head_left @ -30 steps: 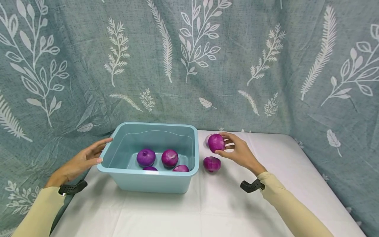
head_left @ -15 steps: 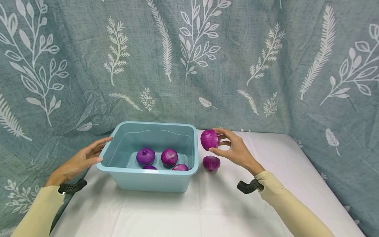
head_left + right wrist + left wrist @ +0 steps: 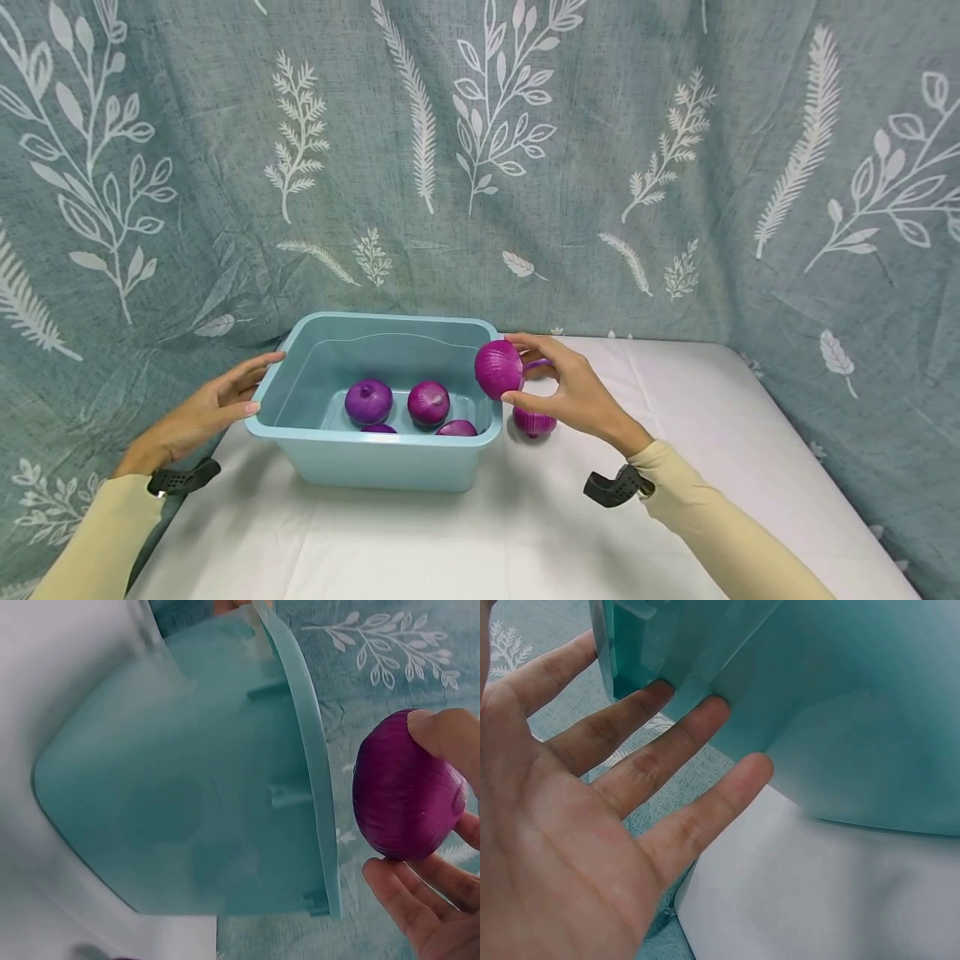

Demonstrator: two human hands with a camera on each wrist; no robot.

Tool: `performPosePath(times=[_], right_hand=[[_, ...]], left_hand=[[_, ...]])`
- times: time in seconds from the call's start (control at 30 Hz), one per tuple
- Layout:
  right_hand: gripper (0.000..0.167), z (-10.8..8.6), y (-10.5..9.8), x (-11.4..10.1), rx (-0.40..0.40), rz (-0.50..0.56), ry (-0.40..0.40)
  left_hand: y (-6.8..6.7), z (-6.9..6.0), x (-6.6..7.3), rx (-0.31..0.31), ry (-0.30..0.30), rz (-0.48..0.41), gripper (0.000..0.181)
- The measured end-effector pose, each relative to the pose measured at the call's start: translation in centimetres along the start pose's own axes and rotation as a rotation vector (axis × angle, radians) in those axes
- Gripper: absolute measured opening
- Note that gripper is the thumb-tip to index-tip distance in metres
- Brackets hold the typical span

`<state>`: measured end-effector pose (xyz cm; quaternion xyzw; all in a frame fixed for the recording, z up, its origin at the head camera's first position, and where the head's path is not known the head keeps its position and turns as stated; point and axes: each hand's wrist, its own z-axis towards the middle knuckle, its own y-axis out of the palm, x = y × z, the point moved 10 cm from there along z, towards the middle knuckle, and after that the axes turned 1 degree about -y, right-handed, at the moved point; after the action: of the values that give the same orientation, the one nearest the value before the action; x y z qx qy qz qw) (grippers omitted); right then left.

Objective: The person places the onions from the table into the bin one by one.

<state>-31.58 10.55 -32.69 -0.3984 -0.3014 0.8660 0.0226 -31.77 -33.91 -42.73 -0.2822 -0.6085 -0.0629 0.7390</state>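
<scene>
My right hand (image 3: 566,385) pinches a purple onion (image 3: 498,369) between thumb and fingers, over the right rim of the blue bin (image 3: 375,463). In the right wrist view the onion (image 3: 409,787) is held beside the bin's rim (image 3: 311,742). My left hand (image 3: 197,414) rests with fingers extended against the bin's left rim; the left wrist view shows the fingers (image 3: 682,825) straight along its outer side. Several onions lie inside, among them a dark one (image 3: 369,402) and a redder one (image 3: 429,403).
On the white table (image 3: 405,542), right of the bin, another onion (image 3: 534,422) sits partly behind my right hand. Something purple also shows between the right fingers, mostly hidden. A patterned grey-blue cloth (image 3: 450,250) hangs behind the table and at both sides.
My right hand has carried the gripped onion leftward, from above the table at the bin's right to its rim. The left hand has stayed at the left rim.
</scene>
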Motion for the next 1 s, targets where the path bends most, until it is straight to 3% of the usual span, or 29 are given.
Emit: performPosePath(times=[0.27,0.37,0.5,0.57,0.8,1.0], right_hand=[[0.076,0.3,2.2,-0.9,-0.049,0.032,-0.017],[0.075,0.4,2.9,-2.3,-0.074,0.033,-0.048],[0.067,0.4,2.9,-4.4,-0.088,0.042,-0.096],[0.063,0.3,2.7,-4.4,-0.082,0.047,-0.108],[0.059,-0.4,0.8,1.4,0.007,-0.034,-0.073],[0.056,-1.4,-0.9,6.9,0.018,-0.131,0.071]], left_hand=[[-0.2,0.0,0.1,0.016,-0.008,0.016,0.068],[-0.1,0.0,0.0,0.011,-0.007,0.010,0.068],[0.0,-0.1,0.0,0.003,-0.004,0.002,0.068],[0.0,-0.1,0.0,0.001,-0.002,0.002,0.068],[0.1,0.0,0.1,-0.009,0.014,-0.006,0.069],[0.2,-0.1,0.2,-0.015,0.023,-0.022,0.069]])
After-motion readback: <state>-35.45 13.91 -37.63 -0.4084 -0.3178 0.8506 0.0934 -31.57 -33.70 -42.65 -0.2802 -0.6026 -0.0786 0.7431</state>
